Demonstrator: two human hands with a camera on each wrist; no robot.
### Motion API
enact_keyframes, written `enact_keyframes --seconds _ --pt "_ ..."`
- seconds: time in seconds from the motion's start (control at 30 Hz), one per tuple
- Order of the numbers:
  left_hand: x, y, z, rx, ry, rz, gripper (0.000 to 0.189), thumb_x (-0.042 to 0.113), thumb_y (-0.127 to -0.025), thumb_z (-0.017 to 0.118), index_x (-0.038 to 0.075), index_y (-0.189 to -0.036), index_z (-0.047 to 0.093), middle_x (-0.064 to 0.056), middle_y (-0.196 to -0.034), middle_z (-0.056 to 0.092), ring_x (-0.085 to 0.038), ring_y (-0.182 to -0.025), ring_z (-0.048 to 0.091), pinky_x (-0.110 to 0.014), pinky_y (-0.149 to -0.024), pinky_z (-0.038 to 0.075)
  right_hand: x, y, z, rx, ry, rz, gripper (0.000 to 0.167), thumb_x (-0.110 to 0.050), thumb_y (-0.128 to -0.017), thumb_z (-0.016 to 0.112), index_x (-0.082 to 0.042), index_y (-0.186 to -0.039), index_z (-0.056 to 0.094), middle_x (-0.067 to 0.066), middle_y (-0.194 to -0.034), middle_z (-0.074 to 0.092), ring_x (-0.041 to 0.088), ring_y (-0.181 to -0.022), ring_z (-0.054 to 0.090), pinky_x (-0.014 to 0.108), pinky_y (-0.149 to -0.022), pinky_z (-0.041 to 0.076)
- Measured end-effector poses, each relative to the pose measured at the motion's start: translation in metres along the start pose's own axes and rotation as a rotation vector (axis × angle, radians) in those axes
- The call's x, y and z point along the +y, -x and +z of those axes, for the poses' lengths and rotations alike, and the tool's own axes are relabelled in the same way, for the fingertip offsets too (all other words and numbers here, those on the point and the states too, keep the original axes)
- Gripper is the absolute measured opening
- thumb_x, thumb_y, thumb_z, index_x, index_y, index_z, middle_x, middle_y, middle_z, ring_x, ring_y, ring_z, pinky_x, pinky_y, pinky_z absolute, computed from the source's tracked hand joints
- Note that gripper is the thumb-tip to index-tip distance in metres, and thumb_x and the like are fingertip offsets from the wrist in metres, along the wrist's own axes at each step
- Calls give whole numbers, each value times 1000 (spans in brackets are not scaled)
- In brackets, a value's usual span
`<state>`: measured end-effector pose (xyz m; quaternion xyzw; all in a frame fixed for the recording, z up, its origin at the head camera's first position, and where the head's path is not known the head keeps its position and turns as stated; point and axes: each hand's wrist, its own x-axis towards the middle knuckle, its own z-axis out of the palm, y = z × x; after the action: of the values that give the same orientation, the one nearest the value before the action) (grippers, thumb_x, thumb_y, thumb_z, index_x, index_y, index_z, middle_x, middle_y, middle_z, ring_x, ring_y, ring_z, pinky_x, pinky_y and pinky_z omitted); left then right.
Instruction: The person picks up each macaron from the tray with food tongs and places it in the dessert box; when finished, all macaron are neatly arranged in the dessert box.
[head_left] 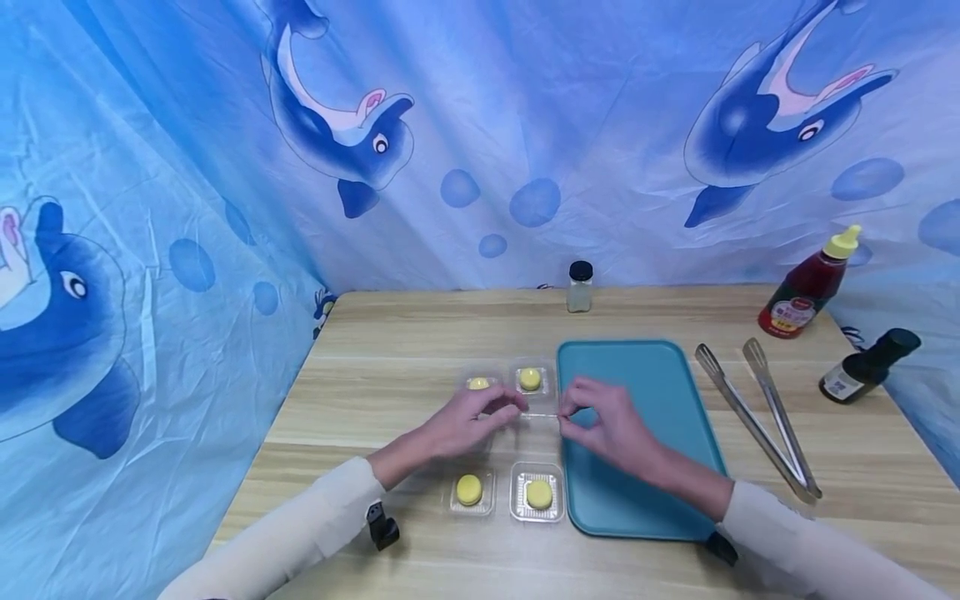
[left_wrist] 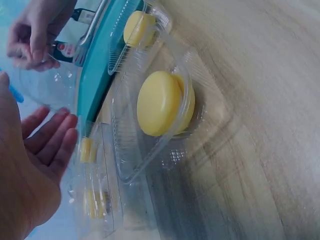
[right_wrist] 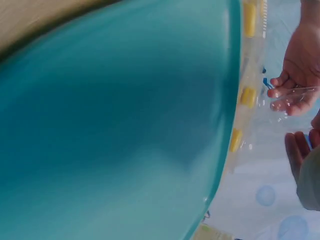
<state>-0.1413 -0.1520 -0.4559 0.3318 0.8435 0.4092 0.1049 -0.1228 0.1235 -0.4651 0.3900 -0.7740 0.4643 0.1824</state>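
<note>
My right hand (head_left: 606, 421) pinches the edge of a thin clear plastic lid (head_left: 540, 414) between thumb and fingertips, above the tray's left edge. On the lid's other side is my left hand (head_left: 480, 417), its fingertips right at the edge; in the left wrist view its fingers (left_wrist: 52, 137) are loosely extended. Around the hands stand small clear plastic boxes, each with a yellow macaron: a front left macaron (head_left: 469, 490), a front right macaron (head_left: 539, 494), a back right macaron (head_left: 530, 379) and a back left macaron (head_left: 478, 383). My left hand partly covers the back left box.
A teal tray (head_left: 645, 367) lies under my right forearm. Metal tongs (head_left: 757, 425) rest to its right, with a red sauce bottle (head_left: 802, 292) and a dark bottle (head_left: 866, 368) beyond. A black-capped jar (head_left: 580, 287) stands at the back, before a blue dolphin-print curtain (head_left: 480, 125).
</note>
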Motion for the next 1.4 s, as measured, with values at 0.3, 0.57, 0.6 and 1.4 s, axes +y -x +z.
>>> enact_keyframes --seconds 0.3,0.57,0.6,1.4 --pt "1 4 -1 -124 25 5 54 36 -99 77 4 -140 63 -4 -130 72 -11 -117 67 -30 -103 56 -7 14 3 -46 114 -210 31 11 -76 82 -13 -86 66 -4 -97 64 11 -87 65 21 -74 59" --pt "3 13 2 -115 -362 211 64 50 -90 82 9 -137 66 0 -128 74 -8 -115 69 -22 -102 54 -16 21 0 -242 105 57 54 -21 -80 94 -10 -125 67 4 -132 66 25 -120 66 48 -98 60" --pt "5 14 3 -116 -405 225 65 51 -90 82 9 -137 66 1 -129 74 -9 -115 69 -22 -102 54 -17 22 0 -270 108 106 61 -27 -80 95 -9 -131 65 6 -135 66 27 -122 65 51 -101 59" --pt "13 44 35 -83 -778 396 75 64 -87 79 10 -136 64 -2 -127 73 -15 -115 70 -30 -101 58 -34 54 14 -427 227 204 77 -32 -73 98 -2 -136 66 10 -134 69 27 -121 68 44 -103 59"
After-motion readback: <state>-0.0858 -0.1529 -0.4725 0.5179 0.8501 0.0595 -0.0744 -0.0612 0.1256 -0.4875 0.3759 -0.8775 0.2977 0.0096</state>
